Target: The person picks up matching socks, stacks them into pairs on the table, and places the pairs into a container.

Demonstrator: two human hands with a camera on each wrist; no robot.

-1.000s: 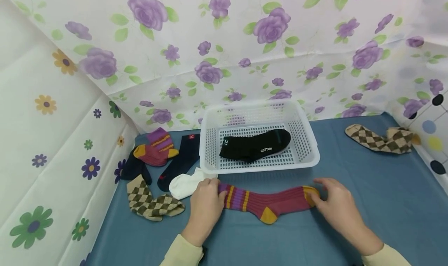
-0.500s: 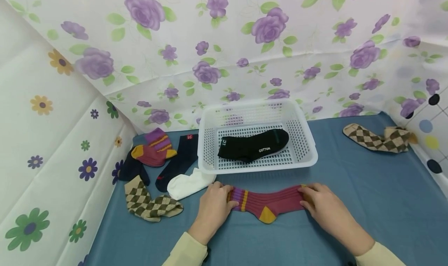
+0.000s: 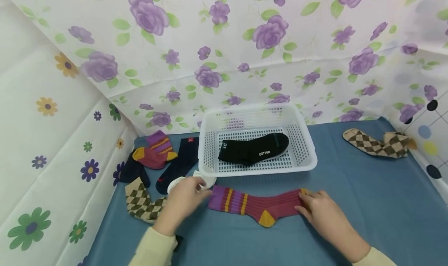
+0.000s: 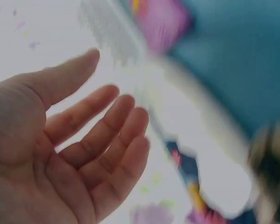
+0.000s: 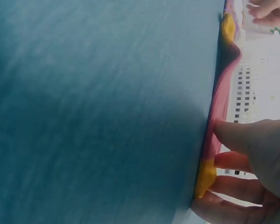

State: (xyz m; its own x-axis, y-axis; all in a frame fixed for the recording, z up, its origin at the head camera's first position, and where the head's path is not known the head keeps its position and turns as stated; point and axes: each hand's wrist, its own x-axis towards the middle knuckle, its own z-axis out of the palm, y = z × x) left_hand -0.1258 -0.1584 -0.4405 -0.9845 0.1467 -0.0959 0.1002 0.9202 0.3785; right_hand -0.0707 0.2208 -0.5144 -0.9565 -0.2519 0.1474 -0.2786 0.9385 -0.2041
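A maroon sock (image 3: 280,203) with purple and yellow stripes and a yellow heel lies flat on the blue cloth. My right hand (image 3: 320,213) is at its toe end; in the right wrist view the thumb (image 5: 233,133) and fingers touch the sock's maroon and yellow fabric. My left hand (image 3: 185,200) is apart from the striped cuff, fingers loosely bent and palm bare in the left wrist view. It overlaps a white sock (image 3: 207,179) in the head view, hiding part of it.
Behind the maroon sock stands a white mesh basket (image 3: 259,173) holding black socks (image 3: 252,148). At left lie a checkered sock (image 3: 140,202), a navy sock (image 3: 180,161) and another maroon striped sock (image 3: 155,153). A second checkered sock (image 3: 376,143) lies far right, near the patterned side wall.
My left hand has let go of the maroon sock's cuff and moved left over the white sock. My right hand slid inward from the toe tip earlier and now stays there.
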